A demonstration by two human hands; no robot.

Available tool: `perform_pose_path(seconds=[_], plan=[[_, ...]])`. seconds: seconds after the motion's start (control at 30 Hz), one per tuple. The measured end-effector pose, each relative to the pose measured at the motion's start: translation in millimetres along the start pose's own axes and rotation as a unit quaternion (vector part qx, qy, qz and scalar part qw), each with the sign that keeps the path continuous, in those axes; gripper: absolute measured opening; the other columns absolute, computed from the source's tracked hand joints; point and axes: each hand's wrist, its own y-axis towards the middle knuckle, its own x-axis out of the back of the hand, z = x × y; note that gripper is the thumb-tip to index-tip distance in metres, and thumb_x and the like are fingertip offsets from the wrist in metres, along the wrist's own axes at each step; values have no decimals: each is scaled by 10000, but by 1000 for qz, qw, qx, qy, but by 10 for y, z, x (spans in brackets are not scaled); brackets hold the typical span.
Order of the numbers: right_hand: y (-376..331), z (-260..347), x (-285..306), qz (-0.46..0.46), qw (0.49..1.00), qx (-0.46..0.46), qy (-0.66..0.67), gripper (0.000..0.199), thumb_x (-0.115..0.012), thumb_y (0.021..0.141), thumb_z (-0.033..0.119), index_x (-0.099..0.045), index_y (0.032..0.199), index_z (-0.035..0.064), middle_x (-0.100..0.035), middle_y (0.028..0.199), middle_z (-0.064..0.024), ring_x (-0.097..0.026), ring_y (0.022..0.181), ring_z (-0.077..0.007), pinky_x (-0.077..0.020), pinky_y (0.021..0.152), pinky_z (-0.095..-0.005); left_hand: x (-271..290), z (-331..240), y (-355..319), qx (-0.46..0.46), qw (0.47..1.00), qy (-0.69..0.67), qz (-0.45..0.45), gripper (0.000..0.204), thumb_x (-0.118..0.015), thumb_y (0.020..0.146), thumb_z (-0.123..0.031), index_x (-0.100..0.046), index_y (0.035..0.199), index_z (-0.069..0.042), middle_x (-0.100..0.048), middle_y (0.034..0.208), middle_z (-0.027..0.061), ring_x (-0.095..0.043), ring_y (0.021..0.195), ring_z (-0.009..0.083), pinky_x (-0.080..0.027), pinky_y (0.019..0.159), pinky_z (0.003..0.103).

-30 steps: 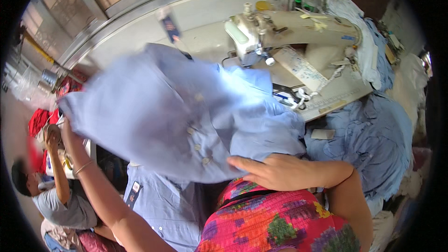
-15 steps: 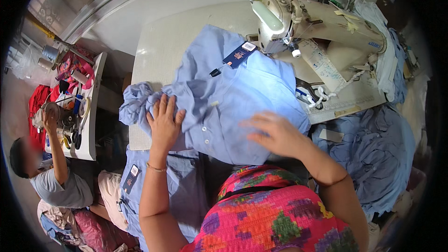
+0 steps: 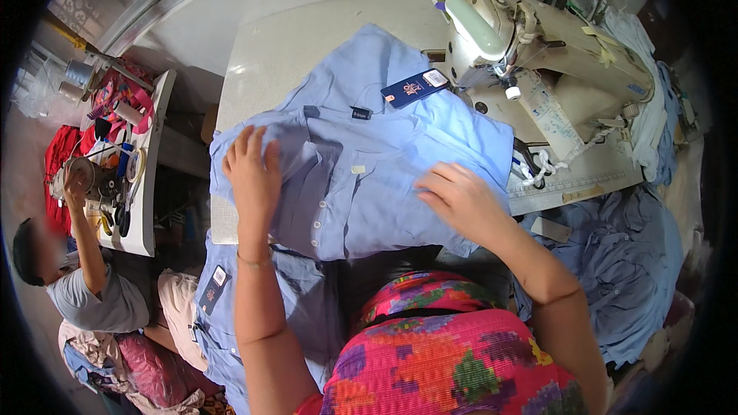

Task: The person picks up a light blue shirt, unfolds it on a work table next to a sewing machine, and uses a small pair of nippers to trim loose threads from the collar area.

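The blue shirt (image 3: 369,161) lies spread flat on the table (image 3: 307,38), front up, collar toward the sewing machine (image 3: 538,38), hem hanging over the table's near edge. A dark hang tag (image 3: 415,87) rests on the shirt near the collar, just beside the machine's head.

Risks, as judged:
- The tag lies close to the machine's needle end; if the shirt is pushed toward the machine, tag or cloth could catch there.
- The hem overhangs the near edge; a pull from that side could drag the whole shirt off the table onto the pile (image 3: 231,315) of blue garments below.
- The cloth is bunched under the left hand; pressing there could set a crease rather than smooth it.
- More blue garments (image 3: 615,261) hang on the side of the shirt away from the left hand, below the machine; pieces could get mixed.

Left hand (image 3: 252,173): open, fingers spread, palm down flat on the shirt's sleeve side, near the table's edge. It grips nothing.

Right hand (image 3: 461,200): open, fingers extended and loosely together, palm down on the shirt's lower front, on the machine side. It holds nothing either.

Beyond the shirt, past the left hand, a second table (image 3: 146,215) carries thread cones and tools; another person (image 3: 84,277) sits at it, one hand raised to a spool.
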Motion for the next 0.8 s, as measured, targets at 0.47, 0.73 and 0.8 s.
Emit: perform_pose_path(seconds=[0.47, 0.73, 0.8], plan=[[891, -155, -452, 61, 981, -81, 163, 226, -621, 758, 205, -608, 907, 35, -656, 845, -116, -616, 833, -272, -398, 808, -363, -80, -246, 288, -8, 923, -230, 310, 203, -640, 747, -47, -603, 933, 25, -574, 940, 101, -562, 831, 263, -457, 738, 302], [1053, -187, -440, 81, 956, -159, 233, 189, -608, 792, 162, -616, 876, -7, -638, 742, -112, -609, 703, -167, -467, 668, -292, -338, -214, 360, -123, 925, -257, 251, 151, -668, 723, -49, -617, 855, 7, -562, 963, 73, -507, 936, 231, -409, 835, 309], [1075, -167, -424, 75, 964, -151, 207, 196, -601, 794, 181, -617, 871, 1, -639, 734, -109, -616, 700, -184, -469, 665, -299, -375, -192, 354, -104, 924, -259, 261, 149, -672, 718, -57, -619, 845, 2, -561, 978, 75, -498, 965, 234, -400, 852, 314]])
